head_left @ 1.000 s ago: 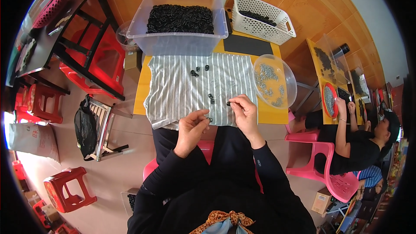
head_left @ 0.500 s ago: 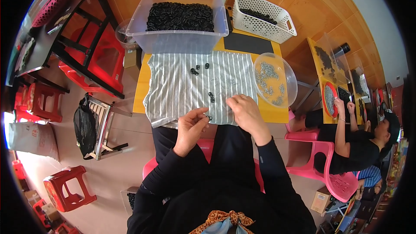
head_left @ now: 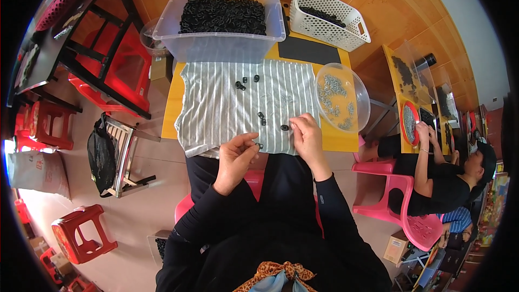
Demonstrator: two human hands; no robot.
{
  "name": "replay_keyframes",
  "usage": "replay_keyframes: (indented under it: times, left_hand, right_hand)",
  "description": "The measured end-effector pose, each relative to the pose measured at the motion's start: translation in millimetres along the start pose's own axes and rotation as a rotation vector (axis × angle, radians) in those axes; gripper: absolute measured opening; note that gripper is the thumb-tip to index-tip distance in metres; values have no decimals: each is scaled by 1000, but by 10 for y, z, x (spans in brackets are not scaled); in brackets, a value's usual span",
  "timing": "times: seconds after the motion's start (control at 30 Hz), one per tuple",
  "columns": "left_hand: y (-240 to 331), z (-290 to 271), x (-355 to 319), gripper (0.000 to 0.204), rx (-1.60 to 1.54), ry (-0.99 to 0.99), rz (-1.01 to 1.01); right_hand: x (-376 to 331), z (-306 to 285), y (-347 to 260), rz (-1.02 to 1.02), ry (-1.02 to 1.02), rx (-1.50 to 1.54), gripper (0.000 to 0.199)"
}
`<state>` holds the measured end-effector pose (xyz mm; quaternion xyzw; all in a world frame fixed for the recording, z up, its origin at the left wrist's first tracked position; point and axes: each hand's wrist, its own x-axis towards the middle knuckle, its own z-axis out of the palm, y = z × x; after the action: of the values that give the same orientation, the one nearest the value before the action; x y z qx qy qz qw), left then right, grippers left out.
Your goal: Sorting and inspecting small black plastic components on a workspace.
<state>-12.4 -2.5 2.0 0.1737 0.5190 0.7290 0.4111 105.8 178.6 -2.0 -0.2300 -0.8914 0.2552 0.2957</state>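
My left hand (head_left: pixel 236 158): at the near edge of the striped cloth (head_left: pixel 227 103), grip pinched together on a small black part (head_left: pixel 259 145) between thumb and fingertips.
My right hand (head_left: pixel 308 136): flat-ish on the cloth, fingers curled; a second small black piece (head_left: pixel 284 127) lies just beside the fingertips, touching or not I cannot tell.
Loose black pieces (head_left: pixel 246 82): scattered farther up the cloth, well apart from both hands.
Clear bowl (head_left: pixel 361 91): right of the cloth on the yellow surface (head_left: pixel 170 108), holding small metal bits.
Clear tub (head_left: pixel 173 35): beyond the cloth, heaped with black parts.
White basket (head_left: pixel 330 21): to its right.
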Motion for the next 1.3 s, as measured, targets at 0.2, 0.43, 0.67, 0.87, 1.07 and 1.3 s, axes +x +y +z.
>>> replay_keyframes:
  times: [0.2,0.43,0.67,0.87,1.07,1.3]
  left_hand:
    - [-25,-10,7,29,29,-8,-20]
    - [-28,20,-31,31,1,-30,-39]
    - [28,48,-50,34,20,-109,-21]
    - [22,38,-43,33,7,-110,-7]
    - [47,41,-57,32,-17,-90,-40]
    - [-30,9,-48,31,-37,-51,-15]
  right_hand:
    - [-55,47,-118,-47,25,-93,11]
    - [-249,125,-292,271,20,601,8]
    - [-254,231,-509,454,-65,958,6]
    - [-245,238,-565,449,-88,960,5]
    - [-253,237,-562,437,-94,948,4]
    - [-290,218,-597,386,-153,881,5]
